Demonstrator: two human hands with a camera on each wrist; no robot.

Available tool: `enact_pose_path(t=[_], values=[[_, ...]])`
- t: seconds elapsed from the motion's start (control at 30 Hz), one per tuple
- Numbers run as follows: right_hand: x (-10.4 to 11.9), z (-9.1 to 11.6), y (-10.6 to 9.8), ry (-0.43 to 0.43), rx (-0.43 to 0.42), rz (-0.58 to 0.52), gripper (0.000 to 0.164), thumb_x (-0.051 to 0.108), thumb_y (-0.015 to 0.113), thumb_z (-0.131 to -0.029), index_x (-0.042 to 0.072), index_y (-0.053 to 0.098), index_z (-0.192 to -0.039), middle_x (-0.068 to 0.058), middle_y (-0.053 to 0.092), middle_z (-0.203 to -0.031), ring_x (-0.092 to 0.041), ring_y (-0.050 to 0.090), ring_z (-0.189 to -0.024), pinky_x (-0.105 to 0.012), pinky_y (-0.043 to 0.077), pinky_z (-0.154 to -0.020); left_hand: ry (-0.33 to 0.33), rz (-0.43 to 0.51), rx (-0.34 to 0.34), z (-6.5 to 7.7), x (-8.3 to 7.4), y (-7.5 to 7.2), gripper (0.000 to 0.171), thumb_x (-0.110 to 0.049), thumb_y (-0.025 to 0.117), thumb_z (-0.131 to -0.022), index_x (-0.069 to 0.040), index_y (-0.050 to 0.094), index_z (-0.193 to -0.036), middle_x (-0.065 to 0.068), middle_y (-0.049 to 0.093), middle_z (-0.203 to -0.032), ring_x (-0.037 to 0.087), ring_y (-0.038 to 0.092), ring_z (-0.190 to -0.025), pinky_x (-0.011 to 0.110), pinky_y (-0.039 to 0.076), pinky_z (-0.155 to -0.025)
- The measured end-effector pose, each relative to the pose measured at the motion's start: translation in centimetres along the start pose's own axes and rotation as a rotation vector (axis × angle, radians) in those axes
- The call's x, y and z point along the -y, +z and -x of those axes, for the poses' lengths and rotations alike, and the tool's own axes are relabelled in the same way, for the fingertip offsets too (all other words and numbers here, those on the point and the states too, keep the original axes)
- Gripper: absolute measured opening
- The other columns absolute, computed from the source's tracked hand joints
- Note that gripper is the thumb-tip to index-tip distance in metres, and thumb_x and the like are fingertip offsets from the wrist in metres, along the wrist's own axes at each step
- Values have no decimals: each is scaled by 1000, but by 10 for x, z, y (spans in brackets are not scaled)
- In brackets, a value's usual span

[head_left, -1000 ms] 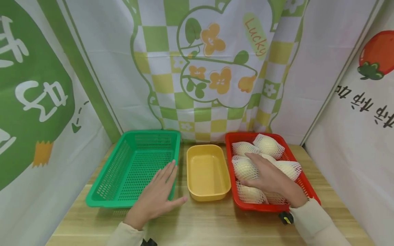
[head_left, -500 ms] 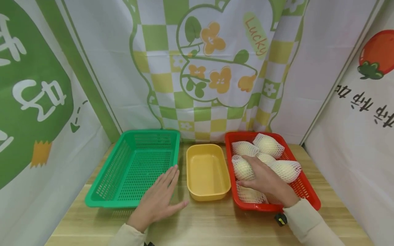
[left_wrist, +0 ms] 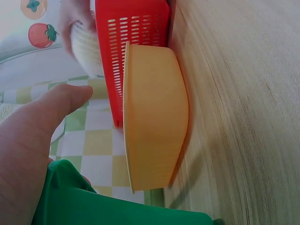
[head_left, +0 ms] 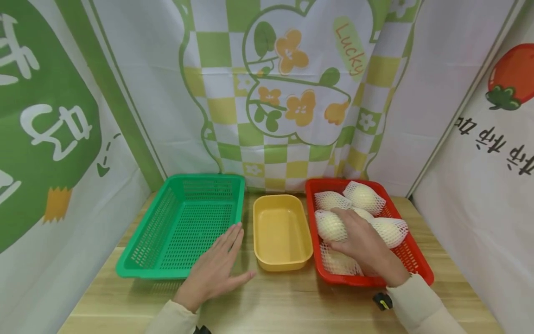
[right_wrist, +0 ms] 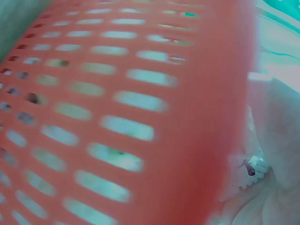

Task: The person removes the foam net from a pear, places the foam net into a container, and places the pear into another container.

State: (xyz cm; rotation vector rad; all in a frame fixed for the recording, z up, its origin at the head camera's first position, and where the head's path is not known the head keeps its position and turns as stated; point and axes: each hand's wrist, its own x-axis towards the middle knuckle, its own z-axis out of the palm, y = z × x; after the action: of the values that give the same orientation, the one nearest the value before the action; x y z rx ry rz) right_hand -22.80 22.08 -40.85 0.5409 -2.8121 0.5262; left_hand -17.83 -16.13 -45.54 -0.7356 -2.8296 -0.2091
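Altogether two baskets point(head_left: 196, 227), one tub point(head_left: 281, 227) — right fingers point(head_left: 349, 218) gripping one of at least six netted fruits point(head_left: 330, 226), left fingers point(head_left: 226, 240) straight

From here: green basket point(head_left: 213, 188) and red basket point(head_left: 417, 253), perforated plastic, slight sheen. Yellow tub point(head_left: 281, 232), smooth plastic. White netting point(head_left: 392, 231), foam-looking, rough. Surface point(head_left: 267, 304), smooth wood-grain. Backdrop point(head_left: 292, 155), creased matt cloth.

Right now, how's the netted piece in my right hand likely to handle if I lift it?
The netted piece looks rounded, so it may roll if set down loose. Its white mesh probably gives your right hand some grip, though the netting might shift over the pale contents.
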Motion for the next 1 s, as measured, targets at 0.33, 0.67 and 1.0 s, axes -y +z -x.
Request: enact_pose_path(t=[0.33, 0.67, 1.0], values=[[22, 0, -38, -166, -98, -12, 82, 28, 93, -80, 9, 53, -148, -14, 66, -141, -38, 67, -123, -58, 61, -99, 9, 1, -6, 1, 0, 1, 102, -66, 60, -98, 6, 28, -163, 22, 22, -174, 37, 26, -162, 50, 31, -130], [62, 17, -39, -356, -146, -119, 79, 27, 97, -73, 9, 60, -140, -5, 69, -135, -21, 68, -118, -41, 66, -90, 15, 4, 1, -1, 1, -1, 101, -65, 60, -97, 7, 30, -162, 22, 21, -175, 37, 24, -163, 50, 31, -130], [94, 47, 2, -431, -33, -218, 86, 34, 97, -71, 16, 57, -145, 2, 66, -139, -14, 68, -120, -35, 64, -94, 15, -3, -5, -1, 1, 1, 102, -65, 61, -97, 6, 30, -162, 22, 20, -175, 36, 22, -163, 49, 30, -131]])
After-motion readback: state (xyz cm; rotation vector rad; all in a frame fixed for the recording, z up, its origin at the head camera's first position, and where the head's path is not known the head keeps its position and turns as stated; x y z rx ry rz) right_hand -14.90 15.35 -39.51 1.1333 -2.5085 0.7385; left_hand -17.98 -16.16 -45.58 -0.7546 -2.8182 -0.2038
